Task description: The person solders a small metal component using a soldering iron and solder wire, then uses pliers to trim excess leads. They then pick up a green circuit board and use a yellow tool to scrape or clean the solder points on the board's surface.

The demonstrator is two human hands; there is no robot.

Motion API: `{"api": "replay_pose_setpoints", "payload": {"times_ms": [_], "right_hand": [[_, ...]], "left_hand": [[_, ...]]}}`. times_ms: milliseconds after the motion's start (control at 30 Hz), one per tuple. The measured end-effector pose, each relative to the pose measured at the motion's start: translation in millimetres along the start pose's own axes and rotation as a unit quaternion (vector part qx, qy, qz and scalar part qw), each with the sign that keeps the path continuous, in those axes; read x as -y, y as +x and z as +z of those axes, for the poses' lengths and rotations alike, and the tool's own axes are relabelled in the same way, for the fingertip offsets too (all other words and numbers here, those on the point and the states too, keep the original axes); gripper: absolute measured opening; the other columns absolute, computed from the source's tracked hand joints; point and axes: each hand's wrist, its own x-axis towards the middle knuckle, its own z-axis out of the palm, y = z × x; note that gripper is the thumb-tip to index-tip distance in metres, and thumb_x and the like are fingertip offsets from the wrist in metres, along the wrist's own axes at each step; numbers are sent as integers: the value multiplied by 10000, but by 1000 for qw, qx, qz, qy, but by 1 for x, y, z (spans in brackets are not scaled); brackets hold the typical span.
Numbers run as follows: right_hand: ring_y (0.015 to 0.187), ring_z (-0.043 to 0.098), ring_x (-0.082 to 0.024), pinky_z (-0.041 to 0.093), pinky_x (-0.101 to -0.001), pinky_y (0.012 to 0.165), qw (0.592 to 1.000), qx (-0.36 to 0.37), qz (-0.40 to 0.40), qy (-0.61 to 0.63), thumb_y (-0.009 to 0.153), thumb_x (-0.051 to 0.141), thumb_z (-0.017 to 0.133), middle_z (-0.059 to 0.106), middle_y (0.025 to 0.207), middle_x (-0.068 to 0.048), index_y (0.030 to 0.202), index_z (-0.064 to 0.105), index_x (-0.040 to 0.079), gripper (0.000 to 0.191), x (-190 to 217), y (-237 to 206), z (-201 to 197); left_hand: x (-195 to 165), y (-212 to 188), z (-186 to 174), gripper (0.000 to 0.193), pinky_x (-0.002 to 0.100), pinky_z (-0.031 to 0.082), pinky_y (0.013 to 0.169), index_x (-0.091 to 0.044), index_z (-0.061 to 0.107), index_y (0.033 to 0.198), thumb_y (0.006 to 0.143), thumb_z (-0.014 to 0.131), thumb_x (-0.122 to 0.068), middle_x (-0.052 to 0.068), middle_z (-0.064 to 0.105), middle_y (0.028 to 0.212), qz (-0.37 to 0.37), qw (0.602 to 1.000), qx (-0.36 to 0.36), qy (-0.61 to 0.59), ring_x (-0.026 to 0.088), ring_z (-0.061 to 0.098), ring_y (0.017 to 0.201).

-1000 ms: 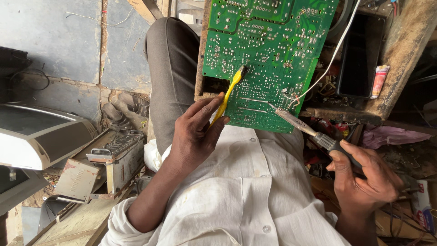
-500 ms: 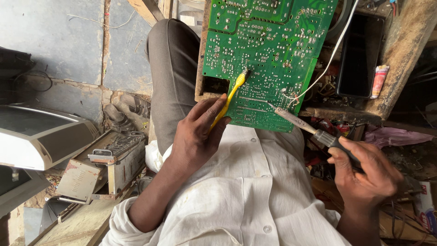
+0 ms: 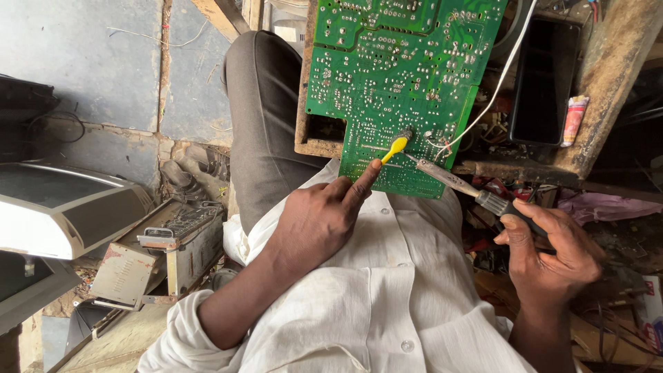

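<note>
Right hand (image 3: 552, 252) closed on soldering iron (image 3: 459, 185), tip at the green circuit board (image 3: 397, 76) resting on the lap. Left hand (image 3: 314, 221) pinches yellow toothbrush (image 3: 395, 146), pushed further up since a second ago (bristles now beside the iron tip, likely scrubbing that joint).

- an electronics repair workshop, cramped and cluttered
- a bare green circuit board (image 3: 404, 83) rests solder side up on a worn wooden bench (image 3: 608, 90)
- gutted metal chassis (image 3: 162, 252) and an old monitor casing (image 3: 62, 211) lie on the dusty floor
- tangled wires and scrap parts (image 3: 497, 190) beside the bench
</note>
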Motion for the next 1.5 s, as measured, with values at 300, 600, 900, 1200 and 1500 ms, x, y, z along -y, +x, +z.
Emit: {"api": "replay_pose_setpoints", "payload": {"times_ms": [300, 600, 900, 1200, 1500], "right_hand": [[753, 724, -229, 630, -278, 647, 989, -90, -108, -39, 1187, -37, 628, 674, 977, -247, 1187, 652, -112, 79, -15, -8, 1], [656, 681, -190, 649, -341, 567, 984, -129, -100, 71, 1199, 15, 577, 621, 913, -218, 1209, 592, -134, 150, -36, -15, -15], [669, 688, -164, 634, -303, 581, 987, -85, -16, 133, 1114, -18, 645, 677, 906, -193, 1154, 649, -107, 98, -7, -14, 8], [714, 714, -190, 607, -259, 614, 997, -55, 3, 55, 1112, -37, 728, 701, 956, -215, 1155, 669, -107, 101, -1, -22, 18], [744, 740, -177, 611, -239, 599, 998, -54, -10, 34, 1109, -13, 736, 718, 962, -202, 1173, 676, -78, 110, -3, -21, 18]], "left_hand": [[3, 0, -14, 557, 435, 541, 561, -65, 462, 1517, 995, 633, -160, 132, 685, 785, 31, 987, 110, -116, 280, 661, 626], [7, 9, -23, 393, 474, 553, 615, -104, 672, 1336, 965, 671, -233, 151, 717, 853, 25, 975, 143, -171, 341, 697, 706], [28, 3, -37, 307, 366, 532, 584, -90, 692, 1290, 996, 752, -151, 177, 715, 814, -23, 947, 60, -315, 230, 640, 584], [24, 2, -35, 529, 290, 488, 565, -14, 538, 1494, 1001, 702, -114, 157, 665, 749, -175, 925, -45, -336, 127, 519, 596], [23, 4, -28, 450, 251, 545, 569, 30, 578, 1434, 1016, 684, -100, 128, 724, 1083, -167, 916, -69, -359, 74, 647, 720]]}}
